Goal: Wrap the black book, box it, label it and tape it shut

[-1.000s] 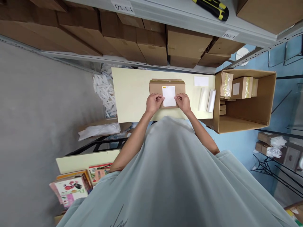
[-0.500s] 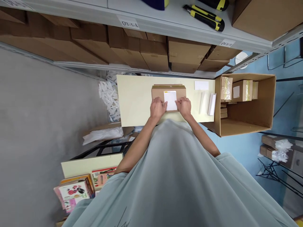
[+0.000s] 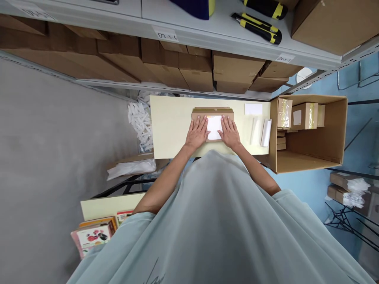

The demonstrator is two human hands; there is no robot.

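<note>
A small brown cardboard box [image 3: 212, 112] lies on the pale yellow table [image 3: 171, 122] in front of me. A white label [image 3: 214, 125] sits on its top. My left hand [image 3: 197, 132] lies flat on the box at the label's left edge, fingers stretched out. On the label's right edge my right hand [image 3: 229, 131] lies flat in the same way. Neither hand holds anything.
A white slip [image 3: 253, 109] and white rolled sheets [image 3: 265, 132] lie on the table's right part. A large open carton [image 3: 310, 132] with small taped boxes stands to the right. Shelves [image 3: 225, 39] with cardboard boxes and yellow-black cutters [image 3: 257, 28] are behind. White scraps [image 3: 139, 122] lie left of the table.
Both hands went from pinching the label's lower edges to lying flat with fingers stretched over the box top beside the label. The view shifted slightly downward.
</note>
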